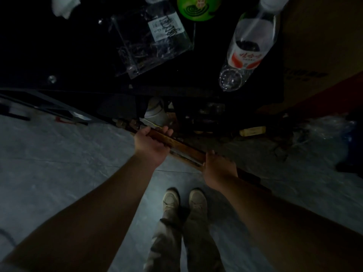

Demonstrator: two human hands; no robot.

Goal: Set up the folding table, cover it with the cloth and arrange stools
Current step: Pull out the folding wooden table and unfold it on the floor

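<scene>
A grey floor (59, 163) is filling the lower half of the view, and a dark counter (59, 55) is looming above it. Between them, the folding table (186, 149) is standing on edge, folded flat, its brown top rim running diagonally and sitting just beside the counter's base. Both arms are reaching down to that rim. The left hand (152, 142) is gripping it with fingers curled over the far side and thumb on the near side. The right hand (220, 169) is clamping the rim lower down, though its fingers are hiding behind it. A clear bottle (249, 46) is lying on the counter.

By my judgement, the task is barely starting. Step 1, getting the table out and unfolded, is only beginning. The cloth and stools are not showing anywhere here.
</scene>
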